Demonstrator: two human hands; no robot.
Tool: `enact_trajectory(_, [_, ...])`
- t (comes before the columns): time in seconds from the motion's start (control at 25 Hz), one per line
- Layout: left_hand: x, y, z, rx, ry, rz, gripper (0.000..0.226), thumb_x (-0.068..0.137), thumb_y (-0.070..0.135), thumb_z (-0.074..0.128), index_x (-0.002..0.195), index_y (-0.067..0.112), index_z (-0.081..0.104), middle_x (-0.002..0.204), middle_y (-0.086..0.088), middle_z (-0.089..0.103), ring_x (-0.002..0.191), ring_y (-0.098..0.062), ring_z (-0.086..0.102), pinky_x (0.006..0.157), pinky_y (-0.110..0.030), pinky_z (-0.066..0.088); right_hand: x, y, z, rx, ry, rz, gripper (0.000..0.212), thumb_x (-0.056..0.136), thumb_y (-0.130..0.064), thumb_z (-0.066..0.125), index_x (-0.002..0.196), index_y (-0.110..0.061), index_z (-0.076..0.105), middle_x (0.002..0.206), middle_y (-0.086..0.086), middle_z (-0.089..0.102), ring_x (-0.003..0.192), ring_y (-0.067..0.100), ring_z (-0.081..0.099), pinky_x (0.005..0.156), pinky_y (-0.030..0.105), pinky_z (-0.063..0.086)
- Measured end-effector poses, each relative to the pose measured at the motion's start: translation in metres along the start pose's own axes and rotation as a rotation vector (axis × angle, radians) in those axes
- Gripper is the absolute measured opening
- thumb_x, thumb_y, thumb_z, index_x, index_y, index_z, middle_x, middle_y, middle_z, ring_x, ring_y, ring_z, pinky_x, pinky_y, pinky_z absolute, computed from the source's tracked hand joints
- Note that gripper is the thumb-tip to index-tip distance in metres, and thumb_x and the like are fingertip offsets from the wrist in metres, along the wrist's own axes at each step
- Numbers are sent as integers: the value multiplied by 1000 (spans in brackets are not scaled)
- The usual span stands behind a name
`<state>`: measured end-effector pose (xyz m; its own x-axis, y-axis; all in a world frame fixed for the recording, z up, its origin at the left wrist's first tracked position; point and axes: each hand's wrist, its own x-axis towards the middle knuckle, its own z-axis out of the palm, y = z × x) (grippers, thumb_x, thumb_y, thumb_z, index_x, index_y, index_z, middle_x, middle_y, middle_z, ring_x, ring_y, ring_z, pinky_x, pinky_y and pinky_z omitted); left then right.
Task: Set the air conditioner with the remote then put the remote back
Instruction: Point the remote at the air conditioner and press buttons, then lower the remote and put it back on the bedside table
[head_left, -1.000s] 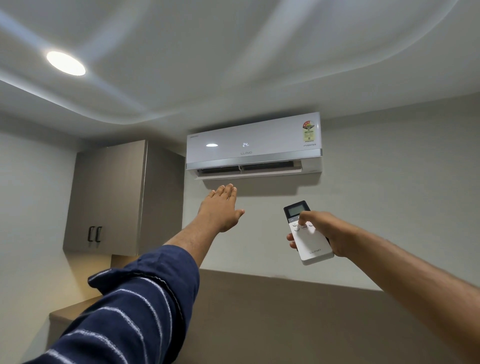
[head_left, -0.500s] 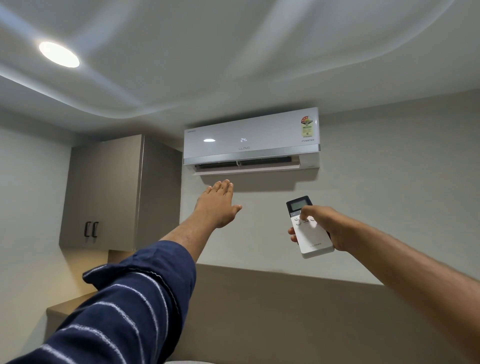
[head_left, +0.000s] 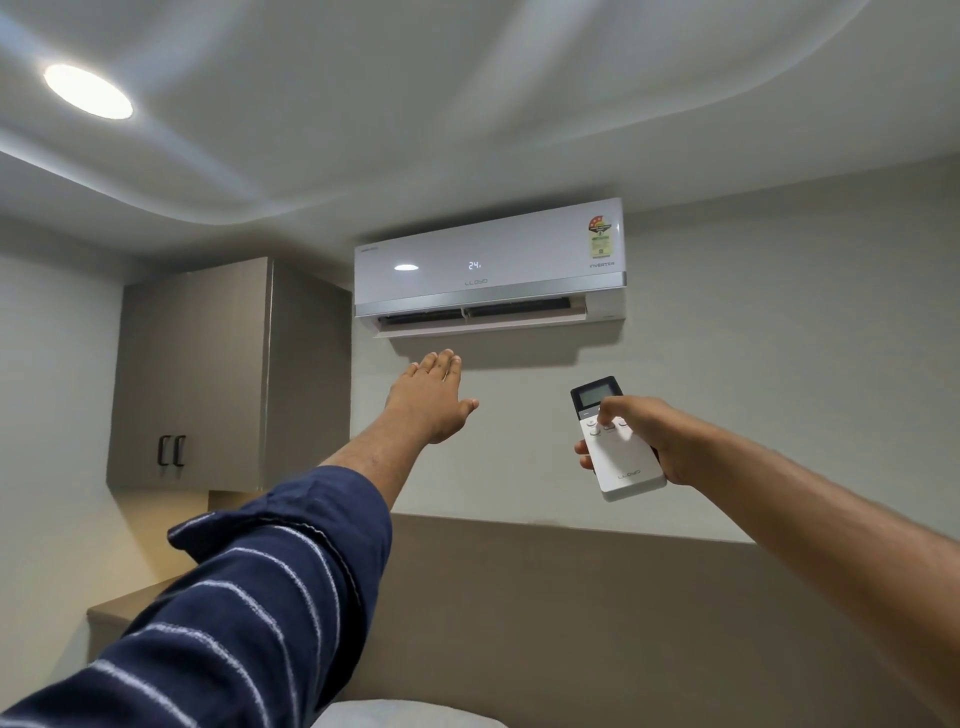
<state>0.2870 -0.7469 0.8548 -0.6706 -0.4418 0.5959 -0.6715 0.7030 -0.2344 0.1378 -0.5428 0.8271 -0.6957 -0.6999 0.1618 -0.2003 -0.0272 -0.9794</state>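
Observation:
A white wall-mounted air conditioner (head_left: 488, 265) hangs high on the wall, its display reading 24 and its lower flap open. My left hand (head_left: 428, 400) is stretched up flat just below the flap, fingers together and extended, holding nothing. My right hand (head_left: 647, 441) grips a white remote (head_left: 621, 452) with a dark screen at its top, pointed up at the unit. The thumb rests on the buttons under the screen.
A beige wall cabinet (head_left: 192, 374) with two black handles hangs left of the unit. A round ceiling light (head_left: 88, 92) glows at the upper left. A brown padded panel (head_left: 571, 613) runs along the wall below, with a ledge at the left.
The view has drifted slightly upward, so the unit and both hands sit a little lower left in frame. Both hands keep their poses; the thumb stays on the remote's buttons.

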Motion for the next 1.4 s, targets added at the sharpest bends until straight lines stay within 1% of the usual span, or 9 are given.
enact_trajectory(0.28, [0, 40, 8, -34, -35, 45, 72, 100, 48, 22, 155, 8, -1, 164, -8, -4, 152, -24, 1, 123, -38, 6, -18, 13, -29, 5, 19, 9, 18, 82, -9, 45, 97, -5, 54, 61, 13, 75, 54, 26, 73, 50, 28, 57])
enact_trajectory(0.6, [-32, 209, 42, -231, -71, 294, 72, 99, 49, 24, 155, 8, 3, 165, -8, 1, 152, -24, 4, 123, -39, 9, -93, 114, -145, 14, 229, 174, 16, 84, -9, 43, 96, -6, 53, 62, 12, 76, 54, 24, 73, 49, 29, 58])
enact_trajectory(0.72, [-60, 292, 53, -313, -107, 418, 72, 100, 48, 24, 155, 8, 4, 164, -9, 3, 152, -24, 5, 123, -39, 10, -140, 163, -202, 5, 311, 246, 20, 87, -10, 46, 104, -4, 55, 72, 13, 77, 58, 23, 74, 51, 28, 58])
enact_trajectory(0.84, [-97, 374, 68, -354, -118, 533, 72, 100, 47, 25, 155, 7, 5, 164, -10, 5, 152, -24, 6, 123, -39, 11, -190, 216, -249, 42, 425, 322, 24, 89, -10, 46, 112, -5, 52, 89, 15, 74, 70, 27, 73, 60, 31, 58])
enact_trajectory(0.92, [-141, 461, 78, -416, -240, 737, 72, 100, 47, 26, 155, 7, 5, 164, -10, 4, 152, -24, 6, 123, -39, 10, -249, 270, -289, 100, 555, 409, 24, 91, -8, 44, 114, -4, 51, 95, 18, 73, 75, 28, 71, 64, 32, 58])
enact_trajectory(1.0, [-170, 491, 92, -420, -209, 754, 72, 100, 49, 25, 155, 9, 4, 164, -8, 2, 152, -24, 4, 123, -39, 8, -271, 304, -298, 101, 620, 434, 29, 92, -8, 44, 119, -4, 51, 108, 20, 72, 85, 27, 70, 78, 34, 56])
enact_trajectory(1.08, [-207, 545, 107, -469, -274, 887, 72, 100, 51, 23, 156, 11, 3, 164, -7, 1, 152, -24, 3, 122, -39, 7, -311, 352, -317, 101, 710, 500, 32, 91, -6, 44, 122, -4, 54, 113, 20, 70, 95, 27, 66, 91, 37, 49])
enact_trajectory(1.24, [-302, 639, 142, -455, -393, 1140, 71, 100, 49, 24, 156, 9, 5, 165, -8, 3, 152, -24, 5, 122, -39, 11, -401, 458, -333, 210, 916, 632, 30, 93, 1, 44, 121, -4, 54, 104, 16, 64, 89, 26, 62, 89, 37, 47])
enact_trajectory(1.4, [-392, 710, 188, -459, -514, 1371, 71, 100, 47, 23, 155, 7, 4, 164, -9, 3, 152, -25, 7, 122, -38, 11, -479, 562, -342, 243, 1091, 829, 36, 93, 1, 50, 128, 5, 50, 121, 23, 62, 101, 27, 58, 82, 34, 45])
